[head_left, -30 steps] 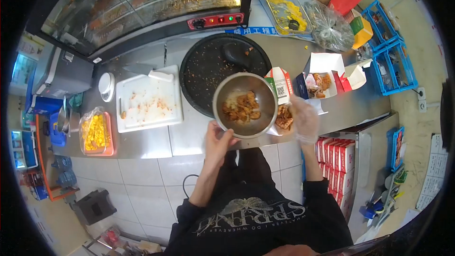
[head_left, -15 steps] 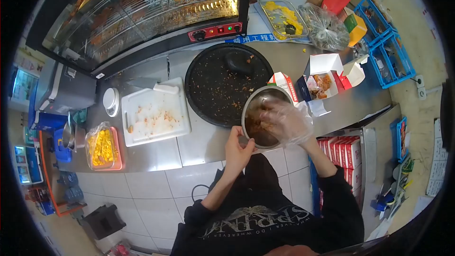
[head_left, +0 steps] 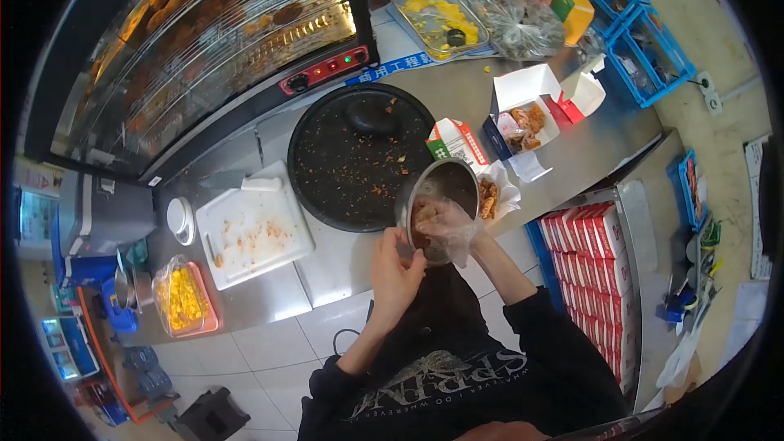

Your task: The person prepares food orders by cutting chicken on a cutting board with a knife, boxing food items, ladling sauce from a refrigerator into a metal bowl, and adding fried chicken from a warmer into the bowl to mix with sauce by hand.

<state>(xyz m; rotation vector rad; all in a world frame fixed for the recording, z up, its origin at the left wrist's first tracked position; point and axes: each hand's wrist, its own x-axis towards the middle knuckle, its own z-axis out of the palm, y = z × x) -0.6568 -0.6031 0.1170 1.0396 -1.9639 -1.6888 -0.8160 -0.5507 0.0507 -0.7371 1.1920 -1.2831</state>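
A steel bowl (head_left: 459, 175) is tilted at the counter's front edge. My left hand (head_left: 396, 271) grips its rim from the left, thumb and fingers closed on it. Inside the bowl is my right hand (head_left: 441, 227), in a clear plastic glove, its fingers bunched at brownish food that I cannot make out clearly. Just right of the bowl, fried chicken pieces (head_left: 488, 198) lie in an open carton (head_left: 457, 140) with a white flap. Behind that stands another open box (head_left: 523, 91) holding fried chicken (head_left: 529, 118).
Left of the bowl lies a round black tray (head_left: 327, 184) with crumbs. Beyond it are a white cutting board (head_left: 286, 229), a knife (head_left: 261, 184) and a container of yellow food (head_left: 181, 298). A heated display cabinet (head_left: 245, 24) stands behind; stacked red-white boxes (head_left: 584, 269) sit below, right.
The bowl is more tilted, its opening turned toward the right. My right hand has gone deeper into it. The view has shifted, and the fried chicken in the nearer carton now shows.
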